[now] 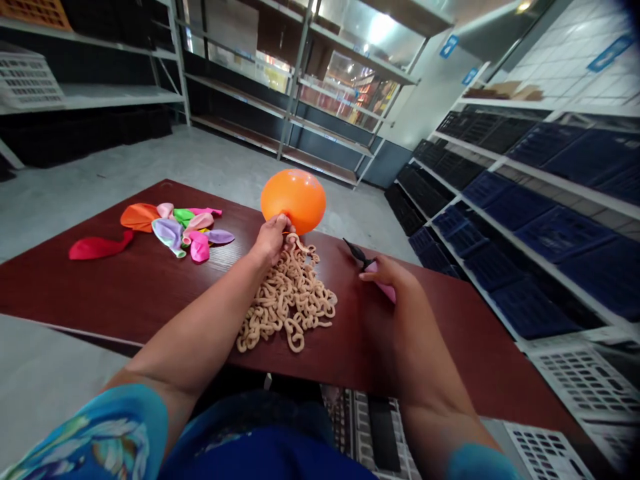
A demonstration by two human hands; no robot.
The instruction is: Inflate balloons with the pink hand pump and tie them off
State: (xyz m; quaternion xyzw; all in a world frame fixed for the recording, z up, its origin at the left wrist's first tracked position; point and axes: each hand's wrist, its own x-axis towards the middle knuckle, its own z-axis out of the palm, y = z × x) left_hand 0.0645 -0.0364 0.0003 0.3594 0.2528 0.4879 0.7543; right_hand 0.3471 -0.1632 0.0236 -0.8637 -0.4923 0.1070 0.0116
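Note:
My left hand [271, 238] pinches the neck of an inflated orange balloon [294, 198] just above the dark red table [125, 287]. Below that hand lies a heap of beige plastic chain links [290, 300]. To the right, my right hand [393, 277] is closed around a pink hand pump [386, 289] whose black nozzle [356, 251] points left toward the balloon, a short gap away. A pile of flat, uninflated balloons in several colours [183, 230] lies on the table to the left, with a red one [97, 247] apart from it.
Metal shelving [300, 87] lines the far wall. Shelves with dark blue and black crates [540, 200] run along the right. White perforated crates [585, 383] stand at the lower right, another [25, 80] on the left shelf. The floor [75, 193] is grey concrete.

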